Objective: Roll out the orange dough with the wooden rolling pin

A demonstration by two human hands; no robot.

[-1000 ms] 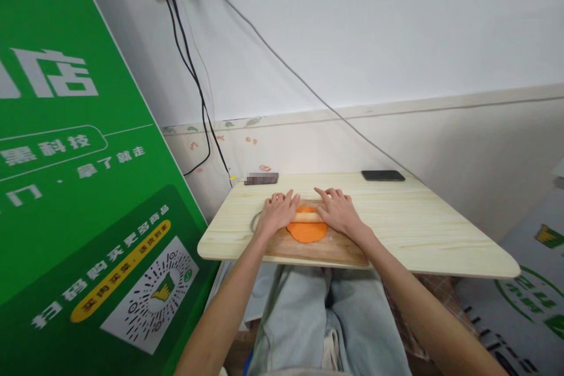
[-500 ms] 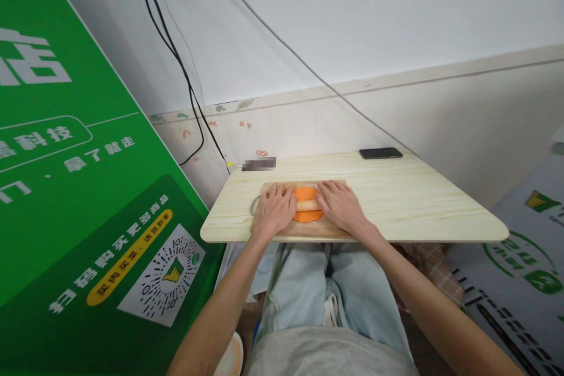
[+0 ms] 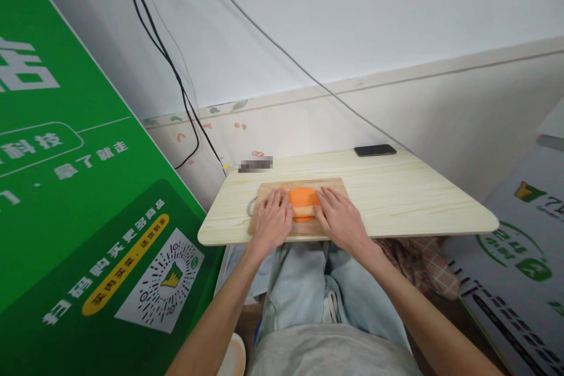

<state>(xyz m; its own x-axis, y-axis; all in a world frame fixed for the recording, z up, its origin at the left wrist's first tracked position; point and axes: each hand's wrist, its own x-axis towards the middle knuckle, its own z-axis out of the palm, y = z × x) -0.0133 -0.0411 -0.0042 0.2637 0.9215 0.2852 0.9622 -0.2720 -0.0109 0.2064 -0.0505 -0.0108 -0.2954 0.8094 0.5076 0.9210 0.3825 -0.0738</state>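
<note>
A flat round of orange dough [image 3: 304,195] lies on a wooden cutting board [image 3: 337,184]. Across its near part rests a pale wooden rolling pin [image 3: 304,211], level from left to right. My left hand [image 3: 274,218] is on the pin's left end, fingers laid forward over it. At the other end my right hand [image 3: 340,215] holds the pin the same way. Both palms and fingers hide the pin's ends and the sides of the dough. A thin strip of dough shows on the near side of the pin.
The board sits at the front edge of a pale wood table [image 3: 423,200], its metal ring handle [image 3: 251,205] at left. A black phone [image 3: 375,150] and a blurred dark item [image 3: 255,164] lie along the back. A green panel [image 3: 88,176] stands left; cables [image 3: 178,79] hang down the wall.
The rolling pin and both hands have moved toward my body, from the middle of the dough to its near part. More orange dough now shows beyond the pin. The view has shifted slightly.
</note>
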